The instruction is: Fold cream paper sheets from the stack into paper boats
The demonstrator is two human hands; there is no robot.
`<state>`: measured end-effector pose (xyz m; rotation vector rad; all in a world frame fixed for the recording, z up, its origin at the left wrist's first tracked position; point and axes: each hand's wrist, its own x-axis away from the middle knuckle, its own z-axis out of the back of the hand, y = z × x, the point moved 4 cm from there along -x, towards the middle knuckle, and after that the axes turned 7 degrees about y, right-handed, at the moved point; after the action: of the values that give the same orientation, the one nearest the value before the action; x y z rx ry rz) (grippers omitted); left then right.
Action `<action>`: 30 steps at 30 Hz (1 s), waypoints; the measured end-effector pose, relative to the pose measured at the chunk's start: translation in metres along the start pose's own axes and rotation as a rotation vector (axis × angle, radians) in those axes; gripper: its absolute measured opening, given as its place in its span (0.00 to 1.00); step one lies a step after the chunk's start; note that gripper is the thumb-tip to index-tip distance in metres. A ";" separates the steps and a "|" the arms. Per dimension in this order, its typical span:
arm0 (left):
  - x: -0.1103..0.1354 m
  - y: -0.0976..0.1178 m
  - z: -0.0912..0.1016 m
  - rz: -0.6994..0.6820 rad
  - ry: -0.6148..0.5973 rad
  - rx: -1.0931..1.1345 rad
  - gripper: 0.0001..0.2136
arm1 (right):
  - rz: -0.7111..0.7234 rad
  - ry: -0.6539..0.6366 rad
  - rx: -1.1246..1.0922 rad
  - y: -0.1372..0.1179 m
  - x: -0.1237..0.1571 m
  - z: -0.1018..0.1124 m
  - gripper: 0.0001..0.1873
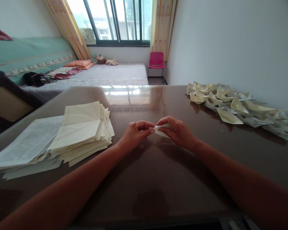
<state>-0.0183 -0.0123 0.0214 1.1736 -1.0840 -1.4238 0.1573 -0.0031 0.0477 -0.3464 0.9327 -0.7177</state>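
Note:
A small folded piece of pale paper (pixel 159 131) sits between both hands, just above the glossy brown table (pixel 144 179). My left hand (pixel 134 132) pinches its left end with curled fingers. My right hand (pixel 176 131) grips its right side, fingers bent over it and hiding most of it. A stack of cream sheets (pixel 85 132) lies to the left of my left hand. A heap of folded paper boats (pixel 232 105) lies along the table's right side by the wall.
Printed white sheets (pixel 26 145) lie under and left of the cream stack. Beyond the table's far edge are a bed (pixel 103 75), a pink chair (pixel 156 60) and a window. A white wall borders the right side.

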 end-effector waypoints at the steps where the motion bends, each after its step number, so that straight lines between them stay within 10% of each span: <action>1: 0.000 -0.001 0.000 0.034 -0.014 0.056 0.14 | -0.002 0.001 0.002 0.000 0.000 0.000 0.05; 12: -0.001 -0.006 0.003 0.221 -0.087 0.267 0.14 | 0.019 0.030 0.041 0.000 -0.002 0.003 0.04; 30: 0.004 0.011 0.001 -0.340 -0.015 -0.510 0.10 | 0.119 -0.039 0.091 -0.002 0.001 0.000 0.09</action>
<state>-0.0183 -0.0174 0.0320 0.9966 -0.4888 -1.8363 0.1567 -0.0047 0.0480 -0.2221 0.8738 -0.6392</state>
